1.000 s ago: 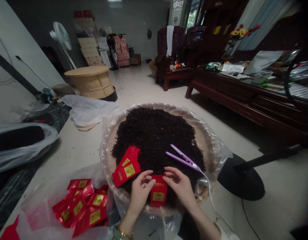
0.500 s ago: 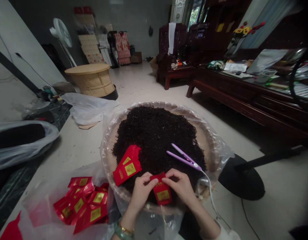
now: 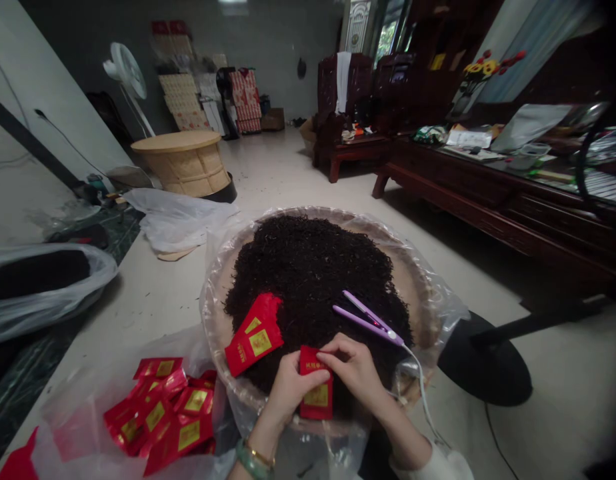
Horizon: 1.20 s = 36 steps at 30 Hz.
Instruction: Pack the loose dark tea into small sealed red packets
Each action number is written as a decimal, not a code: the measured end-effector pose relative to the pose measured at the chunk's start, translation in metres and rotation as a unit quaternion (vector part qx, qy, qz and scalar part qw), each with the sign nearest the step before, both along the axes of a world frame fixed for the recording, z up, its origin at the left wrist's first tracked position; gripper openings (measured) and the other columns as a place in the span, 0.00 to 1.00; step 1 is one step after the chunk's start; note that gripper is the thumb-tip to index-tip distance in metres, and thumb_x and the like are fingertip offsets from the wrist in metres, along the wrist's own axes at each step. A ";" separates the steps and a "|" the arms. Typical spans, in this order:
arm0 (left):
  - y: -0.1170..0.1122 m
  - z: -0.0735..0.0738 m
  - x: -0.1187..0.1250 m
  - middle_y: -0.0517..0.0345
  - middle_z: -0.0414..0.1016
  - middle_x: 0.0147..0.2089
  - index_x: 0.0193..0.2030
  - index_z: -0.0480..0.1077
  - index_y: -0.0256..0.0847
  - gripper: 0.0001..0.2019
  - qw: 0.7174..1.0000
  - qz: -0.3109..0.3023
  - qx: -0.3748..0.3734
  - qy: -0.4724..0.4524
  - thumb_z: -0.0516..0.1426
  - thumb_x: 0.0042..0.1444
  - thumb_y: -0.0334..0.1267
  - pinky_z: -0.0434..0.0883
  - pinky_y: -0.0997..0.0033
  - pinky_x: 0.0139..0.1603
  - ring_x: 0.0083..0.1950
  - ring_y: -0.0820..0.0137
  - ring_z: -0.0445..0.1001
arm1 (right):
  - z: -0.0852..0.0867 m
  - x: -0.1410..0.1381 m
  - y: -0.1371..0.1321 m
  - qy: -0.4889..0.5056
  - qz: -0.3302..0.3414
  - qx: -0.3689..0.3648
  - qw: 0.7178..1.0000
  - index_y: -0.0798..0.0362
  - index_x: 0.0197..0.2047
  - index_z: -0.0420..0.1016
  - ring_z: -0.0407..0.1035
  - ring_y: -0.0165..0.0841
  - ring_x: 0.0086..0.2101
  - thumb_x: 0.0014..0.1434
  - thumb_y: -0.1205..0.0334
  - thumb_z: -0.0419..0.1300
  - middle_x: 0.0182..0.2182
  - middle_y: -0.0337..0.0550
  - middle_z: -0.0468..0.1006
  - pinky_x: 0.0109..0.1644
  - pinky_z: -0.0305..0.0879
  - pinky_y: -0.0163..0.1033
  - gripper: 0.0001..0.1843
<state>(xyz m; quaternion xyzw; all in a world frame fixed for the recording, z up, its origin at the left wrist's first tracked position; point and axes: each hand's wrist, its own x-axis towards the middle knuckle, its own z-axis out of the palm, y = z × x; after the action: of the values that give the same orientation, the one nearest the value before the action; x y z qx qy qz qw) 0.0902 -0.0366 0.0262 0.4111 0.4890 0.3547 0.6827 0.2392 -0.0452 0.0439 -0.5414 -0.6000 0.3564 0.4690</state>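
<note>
red packet [image 3: 317, 404] between curled left hand [image 3: 290, 385] and curled right hand [image 3: 355, 369]

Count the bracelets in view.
2: a green one and a gold one, both on the wrist of the left hand. The right sleeve may hide more.

Got open air over the far half of the dark heap [image 3: 313, 260]. Blocked nearer in though, by red packets [image 3: 255, 335] at left, purple hair straightener [image 3: 372, 324] and cord [image 3: 420, 380] at right.
</note>
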 end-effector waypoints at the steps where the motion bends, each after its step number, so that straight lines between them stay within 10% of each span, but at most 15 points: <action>1: 0.000 -0.002 0.000 0.59 0.76 0.25 0.30 0.76 0.33 0.18 1.000 0.006 -0.009 -0.003 0.70 0.32 0.41 0.68 0.72 0.30 0.26 0.70 0.72 | -0.001 0.002 0.001 -0.019 0.010 0.004 1.000 0.51 0.26 0.78 0.69 0.35 0.28 0.57 0.55 0.63 0.24 0.41 0.76 0.34 0.66 0.38 0.12; 7: 0.000 -0.006 0.001 0.53 0.80 0.30 0.34 0.77 0.33 0.21 0.998 0.038 -0.039 -0.029 0.71 0.32 0.42 0.72 0.68 0.34 0.30 0.65 0.77 | -0.020 0.049 0.026 -0.271 -0.113 0.069 0.953 0.51 0.55 0.72 0.63 0.50 0.52 0.59 0.55 0.59 0.52 0.54 0.74 0.54 0.60 0.56 0.21; 11: 0.000 -0.013 0.001 0.54 0.80 0.27 0.32 0.77 0.33 0.22 0.997 0.059 -0.039 -0.025 0.72 0.29 0.43 0.71 0.70 0.31 0.27 0.67 0.75 | -0.040 0.078 0.041 -0.427 -0.138 -0.001 0.893 0.54 0.61 0.64 0.65 0.51 0.48 0.57 0.62 0.58 0.50 0.58 0.74 0.48 0.63 0.54 0.28; 14: -0.001 -0.020 0.001 0.56 0.79 0.25 0.29 0.77 0.33 0.21 0.997 0.061 -0.038 -0.017 0.72 0.28 0.43 0.70 0.71 0.29 0.25 0.68 0.74 | -0.042 0.085 0.041 -0.407 -0.109 0.010 0.907 0.54 0.60 0.65 0.67 0.48 0.46 0.57 0.64 0.57 0.48 0.57 0.74 0.48 0.64 0.51 0.26; 19: 0.000 -0.021 0.001 0.56 0.78 0.24 0.28 0.78 0.32 0.21 0.997 0.065 -0.042 -0.008 0.72 0.27 0.44 0.70 0.71 0.28 0.24 0.69 0.73 | 0.001 0.077 0.025 -0.198 0.021 0.011 0.980 0.50 0.59 0.68 0.70 0.43 0.46 0.57 0.54 0.61 0.49 0.50 0.75 0.50 0.66 0.46 0.27; 28: 0.001 0.001 0.004 0.59 0.78 0.23 0.26 0.79 0.32 0.15 0.998 0.026 0.045 0.035 0.71 0.28 0.37 0.68 0.73 0.29 0.25 0.71 0.69 | 0.055 0.031 0.009 -0.193 0.187 -0.072 0.960 0.49 0.47 0.80 0.73 0.39 0.36 0.59 0.57 0.60 0.36 0.45 0.80 0.42 0.66 0.38 0.13; 36: 0.000 -0.003 0.004 0.60 0.75 0.20 0.26 0.79 0.32 0.14 0.998 0.059 0.010 0.030 0.70 0.31 0.38 0.65 0.76 0.26 0.22 0.74 0.66 | 0.016 0.036 -0.005 -0.184 0.209 -0.144 0.950 0.51 0.72 0.37 0.59 0.50 0.61 0.43 0.53 0.73 0.66 0.58 0.57 0.61 0.60 0.51 0.64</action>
<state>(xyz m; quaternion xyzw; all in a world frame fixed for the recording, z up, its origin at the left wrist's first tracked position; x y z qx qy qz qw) 0.0939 -0.0367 0.0230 0.3987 0.5292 0.3864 0.6416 0.2749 -0.0507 0.0596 -0.5215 -0.7180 0.4233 0.1827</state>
